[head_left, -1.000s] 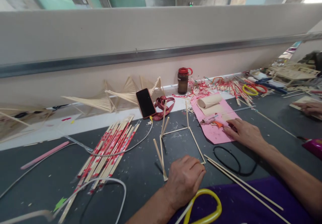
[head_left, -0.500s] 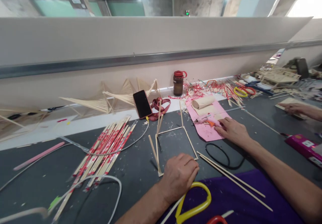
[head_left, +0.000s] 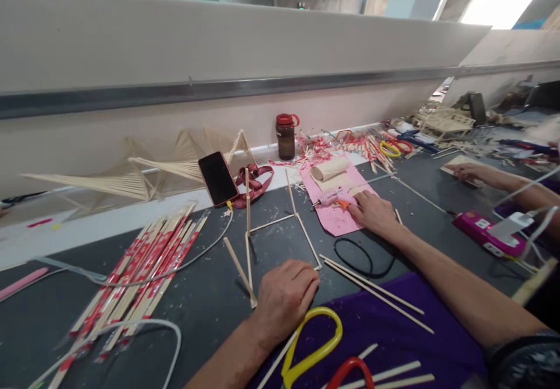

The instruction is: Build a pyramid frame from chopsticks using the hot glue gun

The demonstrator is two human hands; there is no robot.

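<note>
My left hand [head_left: 286, 293] is curled over the near side of a square frame of wooden chopsticks [head_left: 272, 223], hiding that side. Upright sticks rise from three of its corners, one leaning outward. My right hand [head_left: 375, 213] has its fingers around the handle of a pink glue gun [head_left: 329, 197] with an orange trigger, which rests on a pink sheet [head_left: 335, 224]. Between my forearms lie two loose chopsticks [head_left: 380, 293] and a black cord loop [head_left: 371, 269]. Yellow-handled scissors [head_left: 311, 351] lie just below my left hand.
Wrapped chopsticks [head_left: 135, 284] and a white cable [head_left: 175, 330] lie left. A phone [head_left: 217, 179], a stick model [head_left: 170, 167] and a bottle [head_left: 286, 138] stand at the back. Right are a purple power strip [head_left: 479, 234] and another person's hand [head_left: 466, 172]. A red handle [head_left: 350, 371] is near.
The view has swung right and slightly down, showing more of the power strip and the near sticks. Both hands keep their places at the frame and the glue gun.
</note>
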